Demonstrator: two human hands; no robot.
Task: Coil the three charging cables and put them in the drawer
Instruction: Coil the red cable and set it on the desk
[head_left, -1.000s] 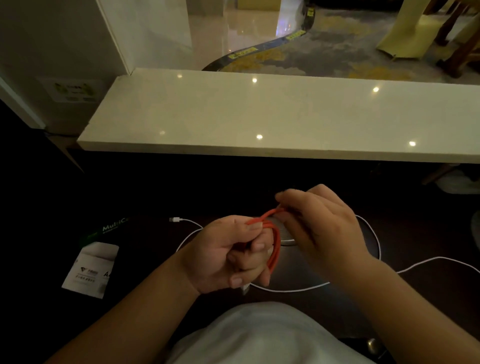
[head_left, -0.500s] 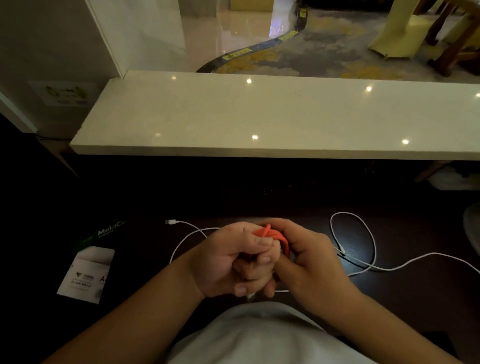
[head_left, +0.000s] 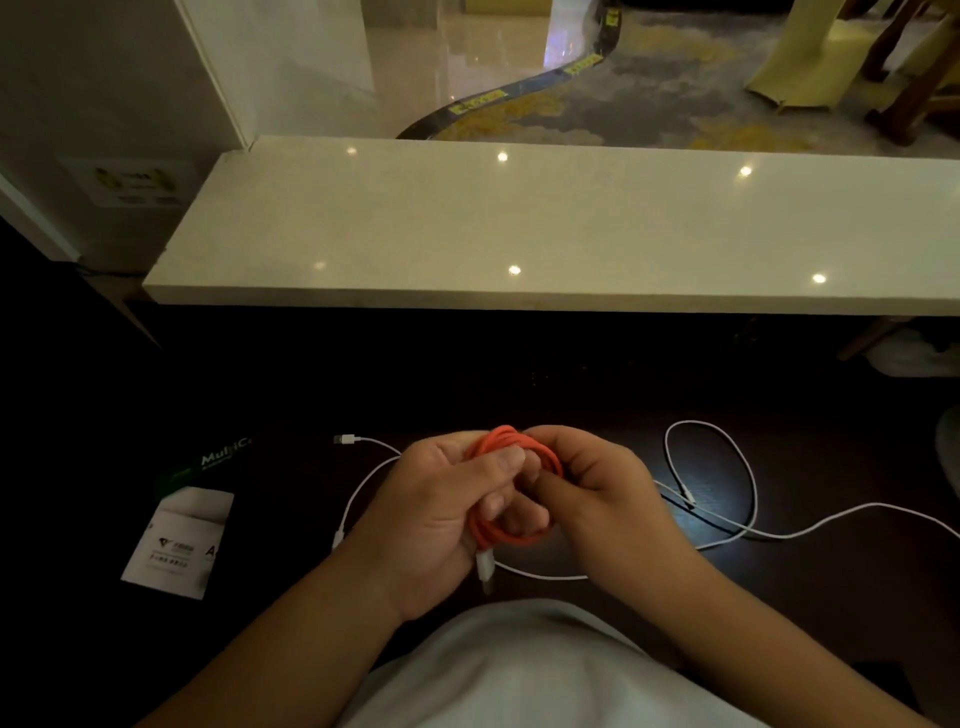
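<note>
An orange charging cable (head_left: 511, 538) is wound into a small round coil between both hands, its white plug hanging below. My left hand (head_left: 436, 525) grips the coil's left side, thumb over the top. My right hand (head_left: 597, 483) pinches its right side, fingers through the loop. A white cable (head_left: 363, 480) lies loose on the dark desk to the left, its plug pointing left. Another white cable (head_left: 748, 467) loops on the desk at the right and trails off the right edge. No drawer is in view.
A white paper packet (head_left: 179, 540) and a dark green box (head_left: 208, 462) lie on the desk at the left. A pale stone ledge (head_left: 545, 228) runs across behind the desk. My white shirt fills the bottom middle.
The hands closed together over the orange cable, then parted a little; the cable now shows as a full round coil with its plug hanging down. The view shifted slightly.
</note>
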